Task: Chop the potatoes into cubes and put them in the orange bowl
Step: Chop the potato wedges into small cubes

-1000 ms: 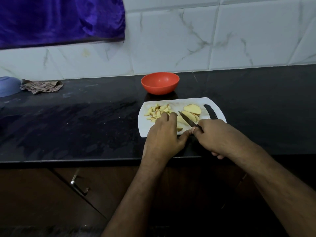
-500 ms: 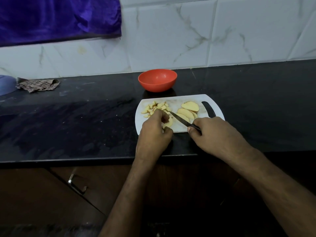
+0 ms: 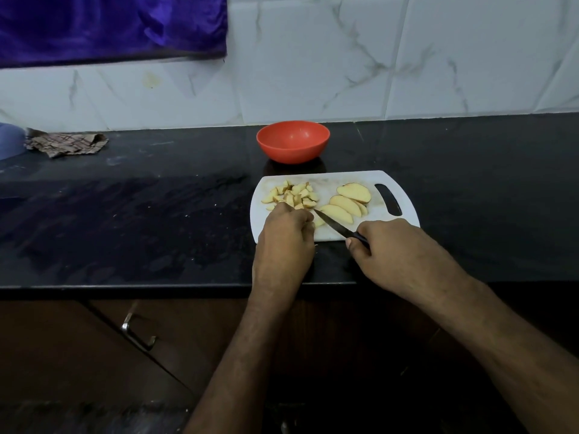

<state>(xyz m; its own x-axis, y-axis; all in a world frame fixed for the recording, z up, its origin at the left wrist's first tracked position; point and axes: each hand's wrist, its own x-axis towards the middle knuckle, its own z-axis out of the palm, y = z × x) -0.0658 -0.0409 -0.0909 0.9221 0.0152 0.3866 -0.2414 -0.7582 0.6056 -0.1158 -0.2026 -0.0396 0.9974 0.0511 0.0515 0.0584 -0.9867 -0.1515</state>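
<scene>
R hand (image 3: 404,255) grips knife (image 3: 336,223) – potato slices (image 3: 347,203)

— What is on the far left of the black counter (image 3: 125,214)?
— A crumpled checked cloth (image 3: 65,144), and beside it a blue rounded thing (image 3: 9,140), cut by the frame edge.
— And above?
— A purple cloth (image 3: 109,25) hangs on the white marbled tiles (image 3: 376,57). Below the counter, a dark cabinet with a metal handle (image 3: 138,335).
</scene>
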